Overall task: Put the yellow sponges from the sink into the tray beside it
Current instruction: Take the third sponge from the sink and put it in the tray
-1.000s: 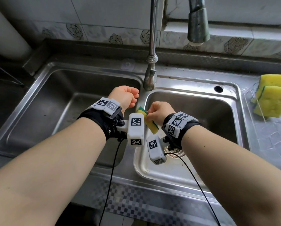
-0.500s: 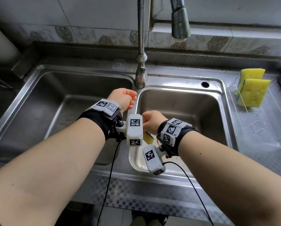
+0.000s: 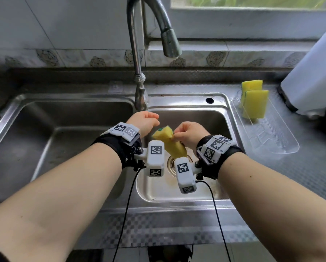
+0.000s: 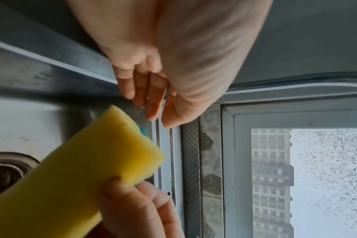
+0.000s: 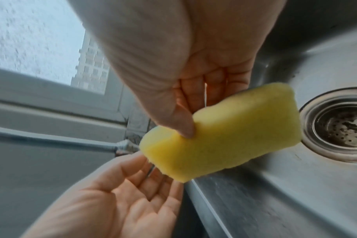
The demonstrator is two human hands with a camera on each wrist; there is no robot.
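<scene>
So the right hand (image 3: 189, 133) has a yellow sponge (image 3: 169, 141) pinched between thumb and fingers (image 5: 185, 128), held up over the right basin of the sink (image 3: 232, 118), pretty much above the drain (image 5: 340, 127). It's got a green scrubby side you can just see peeking out at the far end. The left hand (image 3: 144, 121) is just beside it, holding nothing, fingers loose and relaxed with the palm showing in the right wrist view.

Progress-wise: two sponges (image 3: 253, 103) are already sitting in the clear plastic tray (image 3: 283, 148) on the table to the right of the sink, leaning up at its far end. So I'd say this one in hand is at least the third, and it's out of the basin but not over the tray yet. Can't see any other sponges left in either basin, though the arms and wrist cameras cover part of the bottom, so can't swear to it.

Stuff around: the faucet (image 3: 169, 40) arches over the right basin, and a paper towel roll (image 3: 313, 72) stands just beyond the tray. Path over to the tray looks open to me, only the sink rim to clear.
</scene>
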